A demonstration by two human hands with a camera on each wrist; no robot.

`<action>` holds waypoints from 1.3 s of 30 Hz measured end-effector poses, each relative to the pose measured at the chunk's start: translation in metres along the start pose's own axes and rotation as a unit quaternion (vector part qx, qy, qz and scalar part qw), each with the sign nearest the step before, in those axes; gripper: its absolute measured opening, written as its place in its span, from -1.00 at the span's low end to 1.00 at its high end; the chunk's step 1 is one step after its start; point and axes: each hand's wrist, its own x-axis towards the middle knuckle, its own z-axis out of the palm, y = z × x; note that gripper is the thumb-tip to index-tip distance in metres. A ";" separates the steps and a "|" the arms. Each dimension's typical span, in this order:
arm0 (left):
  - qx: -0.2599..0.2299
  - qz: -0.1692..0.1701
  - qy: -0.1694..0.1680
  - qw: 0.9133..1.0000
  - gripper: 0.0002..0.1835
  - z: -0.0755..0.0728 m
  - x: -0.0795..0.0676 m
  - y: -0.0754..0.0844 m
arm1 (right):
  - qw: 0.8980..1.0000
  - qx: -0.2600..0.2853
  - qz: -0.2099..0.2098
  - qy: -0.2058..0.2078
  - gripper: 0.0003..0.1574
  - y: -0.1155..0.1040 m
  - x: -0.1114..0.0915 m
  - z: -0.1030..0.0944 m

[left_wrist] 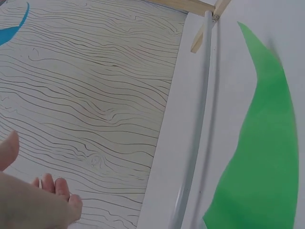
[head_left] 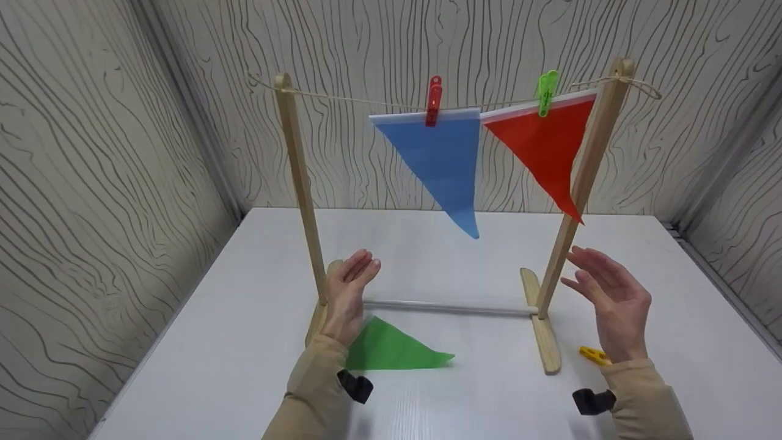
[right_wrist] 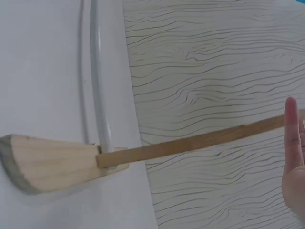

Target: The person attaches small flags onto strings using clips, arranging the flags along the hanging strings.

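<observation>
Left hand (head_left: 349, 296): raised before the base of the left post (head_left: 299, 177), fingers extended and loosely bent, gripping nothing. Contact with the post: cannot tell. Nearest item is the green pennant (head_left: 394, 348), flat on the white counter (head_left: 208, 318), near side of the white rod (head_left: 452, 307), narrow tip to the right. From the head view the wrist covers part of its wide end; the left wrist view puts hand and cloth well apart.

Right hand (head_left: 617, 302): upright outside the right post (head_left: 600, 134), fingers long and relaxed, likewise holding nothing. Right wrist view catches only part of it, at the picture's edge, overlapping the post. Below, on the counter, a yellow clip (head_left: 592, 354), partly covered by hand or sleeve, just beside the wooden right foot (head_left: 544, 342).

Overhead: string (head_left: 348, 98) strung between the post tops, loose loop at the right end. Blue pennant (head_left: 443, 165) hangs about mid-span, red clip (head_left: 434, 101) on its white top edge, tip curled. Red pennant (head_left: 544, 146) beside it, green clip (head_left: 547, 93) on its edge; top slopes up to the right, tip overlapping the right post. Adjoining upper corners nearly meet.

Tan sleeves (head_left: 308, 391) on both arms; a black fitting at each wrist. Wood-grain panels (head_left: 366, 36) behind.
</observation>
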 end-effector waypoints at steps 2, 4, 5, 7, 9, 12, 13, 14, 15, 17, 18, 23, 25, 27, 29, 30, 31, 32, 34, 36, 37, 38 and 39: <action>-0.005 -0.003 0.009 1.000 -0.49 -0.004 0.000 -0.003 | 0.999 -0.017 0.030 0.014 -0.44 0.003 -0.004 -0.008; -0.010 -0.009 0.015 1.000 -0.50 -0.009 0.001 -0.005 | 0.998 -0.032 0.052 0.018 -0.43 0.006 -0.008 -0.016; -0.010 -0.013 0.018 1.000 -0.51 -0.011 0.001 -0.007 | 0.998 -0.037 0.058 0.014 -0.43 0.008 -0.010 -0.020; -0.005 -0.018 0.024 1.000 -0.51 -0.016 0.000 -0.010 | 0.997 -0.034 0.068 0.002 -0.42 0.011 -0.013 -0.028; 0.012 -0.023 0.027 0.999 -0.49 -0.021 -0.001 -0.013 | 0.997 -0.021 0.074 -0.013 -0.43 0.014 -0.016 -0.036; 0.049 -0.031 0.032 0.998 -0.45 -0.030 -0.004 -0.017 | 0.995 -0.013 0.099 -0.016 -0.44 0.017 -0.020 -0.045; 0.059 -0.034 0.033 0.997 -0.44 -0.034 -0.004 -0.019 | 0.994 -0.015 0.108 -0.015 -0.44 0.018 -0.021 -0.049; 0.069 -0.039 0.035 0.996 -0.43 -0.037 -0.005 -0.020 | 0.993 -0.019 0.118 -0.014 -0.44 0.019 -0.022 -0.052; 0.079 -0.045 0.037 0.995 -0.43 -0.040 -0.005 -0.022 | 0.991 -0.023 0.129 -0.012 -0.44 0.019 -0.023 -0.056; 0.096 -0.051 0.037 0.993 -0.43 -0.046 -0.006 -0.022 | 0.989 -0.024 0.148 -0.012 -0.44 0.020 -0.025 -0.063; 0.103 -0.052 0.037 0.993 -0.43 -0.049 -0.006 -0.023 | 0.987 -0.020 0.157 -0.012 -0.45 0.021 -0.026 -0.066; 0.160 -0.029 0.016 0.987 -0.48 -0.060 -0.007 -0.021 | 0.979 -0.024 0.202 -0.005 -0.47 0.023 -0.030 -0.082; 0.191 -0.017 0.003 0.981 -0.49 -0.064 -0.008 -0.019 | 0.975 -0.029 0.219 0.000 -0.47 0.025 -0.031 -0.087; 0.221 -0.012 -0.004 0.975 -0.51 -0.066 -0.009 -0.017 | 0.971 -0.033 0.237 0.006 -0.48 0.027 -0.032 -0.092; 0.248 -0.005 -0.007 0.969 -0.55 -0.068 -0.009 -0.016 | 0.966 -0.042 0.256 0.012 -0.49 0.029 -0.033 -0.096; 0.259 0.001 -0.009 0.966 -0.56 -0.068 -0.010 -0.015 | 0.963 -0.050 0.266 0.014 -0.49 0.030 -0.033 -0.099; 0.272 0.003 -0.009 0.962 -0.58 -0.069 -0.010 -0.014 | 0.959 -0.065 0.276 0.012 -0.49 0.031 -0.033 -0.101; 0.284 0.006 -0.009 0.959 -0.60 -0.069 -0.010 -0.014 | 0.955 -0.078 0.286 0.011 -0.50 0.032 -0.034 -0.102; 0.311 0.012 -0.011 0.950 -0.61 -0.070 -0.010 -0.015 | 0.946 -0.113 0.304 0.004 -0.50 0.033 -0.034 -0.106; 0.344 0.017 -0.016 0.939 -0.61 -0.071 -0.011 -0.016 | 0.936 -0.147 0.321 -0.006 -0.48 0.034 -0.035 -0.109; 0.360 0.019 -0.020 0.933 -0.61 -0.072 -0.011 -0.017 | 0.930 -0.159 0.330 -0.010 -0.47 0.034 -0.035 -0.110; 0.375 0.022 -0.024 0.927 -0.60 -0.072 -0.012 -0.018 | 0.925 -0.173 0.338 -0.014 -0.45 0.034 -0.035 -0.111; 0.388 0.025 -0.030 0.921 -0.59 -0.073 -0.012 -0.019 | 0.920 -0.183 0.347 -0.018 -0.42 0.035 -0.035 -0.113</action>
